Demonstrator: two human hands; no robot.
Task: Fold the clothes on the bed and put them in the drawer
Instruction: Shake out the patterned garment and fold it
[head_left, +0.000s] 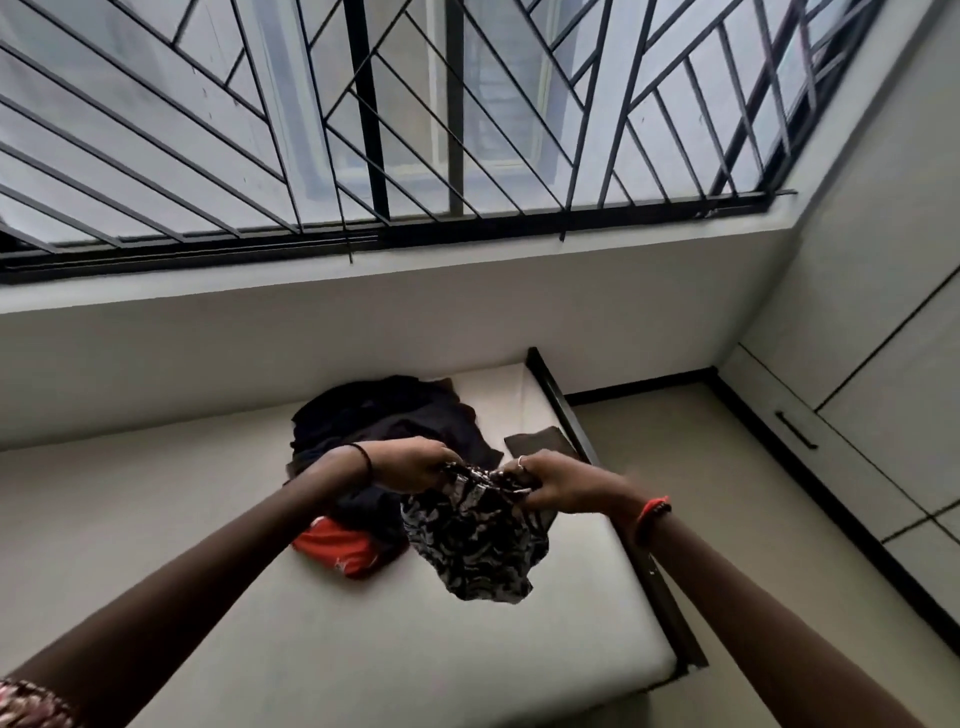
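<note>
Clothing held aloft over the bed (467, 665): a patterned garment (478, 545), black and white, hangs bunched from both hands above the mattress, nearer the right edge than the left. The left hand (410, 464) has its grip clamped on the garment's upper left part, fingers curled into the cloth. The right hand (558, 486) has its grip clamped on the upper right part, just beside the left. The lower part of the garment dangles free, clear of the mattress.

A black band (368, 460) circles the left wrist, a red bracelet (652, 512) the right wrist, and a ring (521, 459) shows on one right finger.

A dark clothes pile (395, 415) lies unfolded toward the far edge of the bed, near the far right corner. A red garment (337, 545) lies on the near side of the pile, touching it. A flat dark piece (537, 439) lies at the right edge, just beside the pile.

A barred window (363, 130) fills the wall beyond the far edge. Pale cabinet fronts (883, 395) stand past the right edge, across a strip of floor, one carrying a black handle (796, 429).
</note>
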